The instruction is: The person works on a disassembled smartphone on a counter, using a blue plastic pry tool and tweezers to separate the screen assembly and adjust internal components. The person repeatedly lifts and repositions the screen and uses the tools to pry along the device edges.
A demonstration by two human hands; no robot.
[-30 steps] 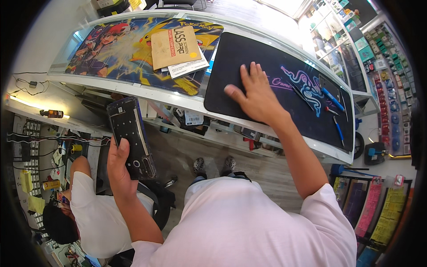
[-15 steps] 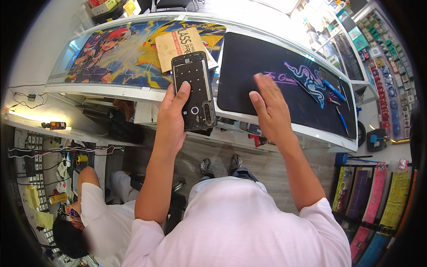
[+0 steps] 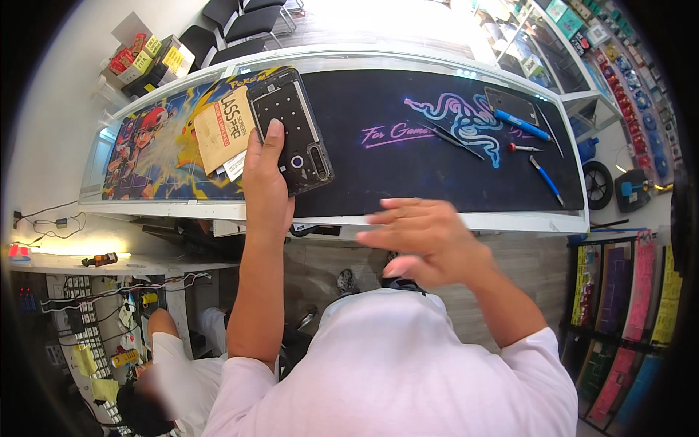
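My left hand (image 3: 268,167) grips a dark phone (image 3: 297,120), back side up, with white specks, a ring and a long camera block. It is held over the left part of a black mat (image 3: 342,175), beside a brown envelope (image 3: 218,135) lying on white papers. My right hand (image 3: 426,240) is in front of the mat's near edge, palm turned down, fingers apart and empty, slightly blurred. On the mat's right lie a blue thick pen-like tool (image 3: 523,125), tweezers (image 3: 457,143), a small red-handled screwdriver (image 3: 524,148), a blue-handled tool (image 3: 546,180) and a flat dark device (image 3: 510,98).
The glass counter (image 3: 408,223) carries a cartoon mat (image 3: 149,149). A co-worker (image 3: 171,371) sits at lower left beside a cluttered, cabled bench (image 3: 131,268). Chairs (image 3: 233,22) stand beyond the counter; accessory racks (image 3: 633,298) and wall displays (image 3: 633,109) line the right.
My left hand has brought the phone up from the lower left to above the counter. My right hand has left the black mat and moved down toward my body.
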